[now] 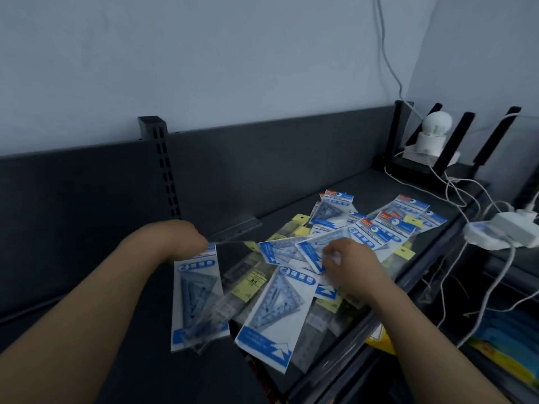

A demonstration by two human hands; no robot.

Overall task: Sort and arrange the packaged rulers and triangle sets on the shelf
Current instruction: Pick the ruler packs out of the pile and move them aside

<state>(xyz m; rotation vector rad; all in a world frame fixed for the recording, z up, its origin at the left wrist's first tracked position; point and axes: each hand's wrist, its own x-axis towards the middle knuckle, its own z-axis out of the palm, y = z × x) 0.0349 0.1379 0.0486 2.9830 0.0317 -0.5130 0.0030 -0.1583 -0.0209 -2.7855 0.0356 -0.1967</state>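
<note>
Between the fingers of the left hand (186, 237) hangs one triangle set (198, 295), gripped by its top. The right hand (354, 265) pinches a second pack (313, 252) atop the heap (379, 225) on the shelf (140, 345) — mid-gather, I judge. The next move needs a clean lift, squared onto the first.

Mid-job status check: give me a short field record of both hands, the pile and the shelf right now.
left hand: grips bundle of triangle-set packs by the top end, left of the pile
right hand: on a blue-white pack atop the pile; grip unclear
pile: blue-white packs and yellow-tagged ruler packs overlapping, unsorted
shelf: dark, pile on its right part
nearby: white cables and adapter right of the pile
</note>
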